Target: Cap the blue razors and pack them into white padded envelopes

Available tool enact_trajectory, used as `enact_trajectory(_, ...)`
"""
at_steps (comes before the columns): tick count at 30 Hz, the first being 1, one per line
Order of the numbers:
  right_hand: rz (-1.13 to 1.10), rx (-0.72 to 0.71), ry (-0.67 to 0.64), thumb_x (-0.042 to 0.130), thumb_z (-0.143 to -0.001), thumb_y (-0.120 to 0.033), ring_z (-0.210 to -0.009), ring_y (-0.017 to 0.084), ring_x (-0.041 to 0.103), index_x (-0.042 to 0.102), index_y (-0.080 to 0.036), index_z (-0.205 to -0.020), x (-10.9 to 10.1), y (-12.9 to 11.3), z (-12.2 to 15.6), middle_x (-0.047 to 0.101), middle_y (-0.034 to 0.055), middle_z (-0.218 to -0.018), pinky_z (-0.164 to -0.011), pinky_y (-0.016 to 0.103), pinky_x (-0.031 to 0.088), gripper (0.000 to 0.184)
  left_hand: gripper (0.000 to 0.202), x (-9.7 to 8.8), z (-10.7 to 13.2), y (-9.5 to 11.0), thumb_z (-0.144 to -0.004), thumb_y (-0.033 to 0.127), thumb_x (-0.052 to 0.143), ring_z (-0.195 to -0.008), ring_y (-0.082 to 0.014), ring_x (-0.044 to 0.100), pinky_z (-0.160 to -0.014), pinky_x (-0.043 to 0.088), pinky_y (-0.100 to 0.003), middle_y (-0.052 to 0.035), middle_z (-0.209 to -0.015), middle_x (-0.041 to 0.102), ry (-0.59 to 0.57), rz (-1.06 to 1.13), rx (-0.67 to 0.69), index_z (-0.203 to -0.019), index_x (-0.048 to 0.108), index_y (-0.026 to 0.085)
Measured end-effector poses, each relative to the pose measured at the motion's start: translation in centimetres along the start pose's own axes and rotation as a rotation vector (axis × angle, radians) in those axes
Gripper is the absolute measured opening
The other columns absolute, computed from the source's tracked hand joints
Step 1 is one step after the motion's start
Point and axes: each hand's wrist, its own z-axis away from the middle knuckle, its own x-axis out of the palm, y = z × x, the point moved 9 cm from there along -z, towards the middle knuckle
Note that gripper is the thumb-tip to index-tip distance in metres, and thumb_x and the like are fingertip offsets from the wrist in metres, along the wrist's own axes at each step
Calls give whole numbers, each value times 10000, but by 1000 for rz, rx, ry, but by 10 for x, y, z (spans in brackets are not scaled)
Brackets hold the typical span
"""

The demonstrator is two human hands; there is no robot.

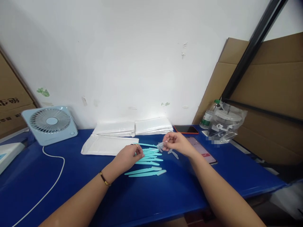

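Several turquoise eyebrow razors lie side by side on the blue table, their blade ends toward the right. Over their handle ends is my left hand, fingers closed in a pinch on an eyebrow razor; the exact grip is partly hidden by the fingers. My right hand pinches a small translucent plastic blade cap beside the blade end of the topmost razor. Whether cap and razor touch, I cannot tell. A few loose translucent caps rest on the table below my right hand.
White padded envelopes are stacked by the wall, one lying nearer me. A blue fan stands left, its white cable crossing the table. Two phones, a bottle and a bagged container are on the right.
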Motion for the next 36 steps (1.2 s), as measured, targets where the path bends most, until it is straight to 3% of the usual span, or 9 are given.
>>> enact_trajectory(3,-125,-10,87,697,-680,-324,-595,152,663,559,-144,-760,-3,-1,-2,657,18,-607,-538,243,533,240,274,-3,0,-4,-788,447,478,-647,-151,497,-532,329,-242,-9,-722,568,-4,83,-42,-810,575,191)
enact_trajectory(7,-144,-11,78,715,-664,-332,-573,151,663,559,-144,-735,0,2,-2,669,22,-601,-522,243,542,255,302,-5,-1,-7,-777,473,485,-627,-141,472,-524,322,-235,1,-685,537,11,120,-61,-812,577,187)
enact_trajectory(12,-129,11,22,721,-661,-355,-561,145,661,558,-141,-745,12,8,-3,669,22,-583,-514,230,535,282,310,-4,-2,-7,-771,481,493,-600,-130,451,-519,323,-233,12,-668,523,2,150,-61,-815,578,186)
enact_trajectory(18,-88,47,-144,727,-657,-355,-605,158,666,619,-125,-780,32,7,1,668,30,-615,-553,248,540,283,297,2,-1,-1,-763,477,515,-601,-138,476,-517,330,-233,9,-659,545,-45,136,-19,-794,599,195)
enact_trajectory(22,235,88,-61,680,-688,-393,-513,139,620,672,-132,-823,-4,1,8,646,28,-588,-444,210,472,295,254,15,4,6,-726,449,568,-640,-149,520,-552,355,-239,-4,-721,609,-173,75,35,-756,638,206)
enact_trajectory(26,614,213,-4,685,-652,-335,-402,96,537,677,-169,-696,-39,10,16,641,10,-569,-394,198,387,172,203,16,3,9,-746,373,553,-751,-181,564,-634,379,-265,-27,-831,639,-153,-94,77,-837,663,228)
enact_trajectory(29,809,357,-51,719,-571,-234,-413,106,533,664,-174,-642,-42,30,19,646,19,-558,-391,203,358,108,167,15,2,6,-727,295,579,-796,-196,575,-670,383,-281,-35,-891,630,-129,-212,58,-855,670,238)
enact_trajectory(32,891,352,-79,683,-553,-139,-470,124,548,640,-169,-594,-35,38,16,643,31,-580,-399,207,353,66,109,15,2,5,-720,250,580,-770,-187,577,-655,380,-276,-33,-874,624,-140,-255,30,-781,666,226)
enact_trajectory(36,615,278,-51,658,-599,-141,-461,118,559,606,-166,-693,-25,36,11,612,3,-580,-403,205,404,111,98,16,3,4,-736,259,550,-726,-171,564,-623,374,-264,-25,-799,619,-143,-202,16,-731,633,207)
